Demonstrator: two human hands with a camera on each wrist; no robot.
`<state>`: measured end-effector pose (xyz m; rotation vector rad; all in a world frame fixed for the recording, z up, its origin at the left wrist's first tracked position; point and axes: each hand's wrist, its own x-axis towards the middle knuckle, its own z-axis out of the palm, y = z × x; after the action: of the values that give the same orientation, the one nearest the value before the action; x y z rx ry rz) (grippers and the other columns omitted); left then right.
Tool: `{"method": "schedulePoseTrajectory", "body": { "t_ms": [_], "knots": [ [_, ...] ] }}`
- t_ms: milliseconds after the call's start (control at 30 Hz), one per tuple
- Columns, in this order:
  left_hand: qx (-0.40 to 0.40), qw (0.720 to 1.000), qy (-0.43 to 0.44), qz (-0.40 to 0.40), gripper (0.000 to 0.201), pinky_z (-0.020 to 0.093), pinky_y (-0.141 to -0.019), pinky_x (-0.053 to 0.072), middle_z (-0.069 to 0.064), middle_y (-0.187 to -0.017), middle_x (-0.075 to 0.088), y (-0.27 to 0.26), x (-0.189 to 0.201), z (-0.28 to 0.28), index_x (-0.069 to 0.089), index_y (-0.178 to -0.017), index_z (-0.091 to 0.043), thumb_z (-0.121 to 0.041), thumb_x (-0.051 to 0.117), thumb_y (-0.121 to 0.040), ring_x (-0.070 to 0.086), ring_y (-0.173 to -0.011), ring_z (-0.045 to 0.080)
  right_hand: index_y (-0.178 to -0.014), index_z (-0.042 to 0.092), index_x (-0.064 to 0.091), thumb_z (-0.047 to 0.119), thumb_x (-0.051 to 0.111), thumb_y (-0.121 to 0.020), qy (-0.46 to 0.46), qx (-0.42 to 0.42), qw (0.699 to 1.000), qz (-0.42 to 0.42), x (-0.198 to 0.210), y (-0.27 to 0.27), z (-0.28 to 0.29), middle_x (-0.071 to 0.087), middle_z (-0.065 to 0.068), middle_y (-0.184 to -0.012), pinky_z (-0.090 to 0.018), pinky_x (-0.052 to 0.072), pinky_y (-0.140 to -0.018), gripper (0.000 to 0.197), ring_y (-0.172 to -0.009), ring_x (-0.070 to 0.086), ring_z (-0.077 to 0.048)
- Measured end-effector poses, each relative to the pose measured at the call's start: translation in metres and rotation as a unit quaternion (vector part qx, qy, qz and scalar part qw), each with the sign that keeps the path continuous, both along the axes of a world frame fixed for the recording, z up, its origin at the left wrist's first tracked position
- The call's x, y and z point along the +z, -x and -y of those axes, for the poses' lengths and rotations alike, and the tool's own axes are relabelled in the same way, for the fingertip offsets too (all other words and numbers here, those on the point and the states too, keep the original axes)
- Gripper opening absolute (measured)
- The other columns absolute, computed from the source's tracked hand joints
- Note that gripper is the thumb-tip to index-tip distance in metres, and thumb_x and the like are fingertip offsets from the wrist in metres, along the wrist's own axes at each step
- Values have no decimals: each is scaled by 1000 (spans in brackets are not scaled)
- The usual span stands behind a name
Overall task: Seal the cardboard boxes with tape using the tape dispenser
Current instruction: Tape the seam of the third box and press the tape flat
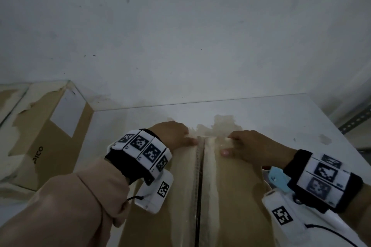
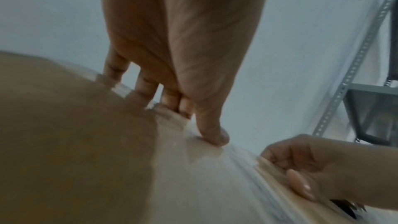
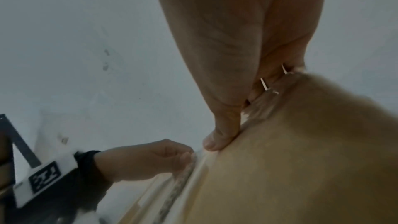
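Note:
A brown cardboard box stands on the white table in front of me, its two top flaps meeting at a dark centre seam lined with pale strips of old tape. My left hand holds the left flap at the far edge: the fingers hook over the edge and the thumb presses on top. My right hand grips the right flap the same way, with its thumb beside the seam. A light blue plastic piece, possibly the tape dispenser, shows under my right wrist, mostly hidden.
A second cardboard box with a white label and torn paper lies to the left, below table level. The white table runs on behind the box to a white wall. A grey perforated metal rack stands at the right.

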<state>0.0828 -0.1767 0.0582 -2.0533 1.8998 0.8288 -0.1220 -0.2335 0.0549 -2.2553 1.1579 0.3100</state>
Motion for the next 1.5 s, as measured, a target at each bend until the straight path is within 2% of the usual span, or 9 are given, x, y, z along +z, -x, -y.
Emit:
{"method": "schedulePoseTrajectory", "body": {
  "t_ms": [167, 300, 567, 733, 833, 967, 1067, 1233, 1500],
  "knots": [
    [29, 998, -11, 58, 58, 54, -107, 17, -1, -79, 58, -6, -2, -1, 56, -77, -13, -67, 36, -85, 56, -82, 15, -74, 17, 52, 74, 41, -69, 14, -38, 999, -32, -3, 25, 3, 60, -1, -80, -22, 36, -61, 58, -72, 55, -12],
    [18, 994, 3, 108, 67, 63, -106, -12, -1, -118, 62, -6, 9, -6, 61, -114, -22, -72, 30, -81, 53, -116, 17, -127, 21, 48, 55, 56, -81, 34, -19, 999, 18, 4, 23, 3, 49, -1, -134, -28, 37, -93, 57, -117, 48, -17],
    [-49, 998, 36, 23, 45, 39, -108, 31, -7, -142, 45, 11, 19, -15, 44, -135, -29, -48, 40, -94, 42, -129, 15, -127, 23, 48, 44, 56, -87, 49, 13, 998, 24, 6, 12, -3, 48, 2, -133, -27, 35, -95, 47, -116, 47, -15],
    [-7, 992, 21, 124, 50, 39, -96, 31, -4, -96, 63, -3, 15, -20, 59, -83, -23, -68, 37, -84, 56, -88, 14, -110, 23, 60, 58, 61, -75, 82, -93, 992, 35, -4, 26, -12, 54, 3, -119, -29, 39, -93, 50, -109, 51, -14],
    [27, 986, -10, 162, 61, 51, -111, 11, -4, -150, 32, -13, 14, -26, 57, -120, -33, -74, 35, -80, 30, -136, 20, -102, 23, 65, 60, 60, -74, 114, -95, 987, 55, -7, 36, -16, 54, 2, -109, -27, 41, -85, 47, -101, 53, -14],
    [131, 984, -27, 114, 62, 54, -111, 16, 5, -157, 8, -35, 15, -42, 55, -119, -36, -77, 38, -75, 22, -139, 32, -92, 32, 58, 65, 53, -73, 93, -125, 985, 72, -10, 42, -20, 57, 3, -92, -24, 34, -69, 38, -84, 54, -13],
    [126, 991, -1, 38, 44, 37, -92, 41, 5, -115, 58, -44, 6, -43, 53, -81, -25, -68, 44, -80, 54, -99, 22, -88, 17, 63, 53, 59, -79, 69, -118, 988, 74, -7, 36, -17, 64, -1, -88, -26, 41, -70, 37, -84, 58, -16],
    [106, 994, 27, 6, 45, 23, -60, 32, 2, -74, 50, -43, 6, -37, 50, -72, -11, -54, 51, -86, 48, -68, 14, -122, 10, 54, 37, 61, -85, 29, -87, 995, 47, -3, 24, -11, 59, -10, -122, -28, 40, -92, 46, -111, 54, -22],
    [79, 996, 4, -50, 53, 31, -100, 38, 7, -136, 50, -40, 8, -35, 40, -138, -24, -43, 51, -90, 48, -122, 21, -133, 17, 46, 26, 52, -92, 15, 20, 996, 83, -7, 25, -6, 58, -2, -121, -8, 36, -76, 42, -99, 52, -9]
  ]
}}
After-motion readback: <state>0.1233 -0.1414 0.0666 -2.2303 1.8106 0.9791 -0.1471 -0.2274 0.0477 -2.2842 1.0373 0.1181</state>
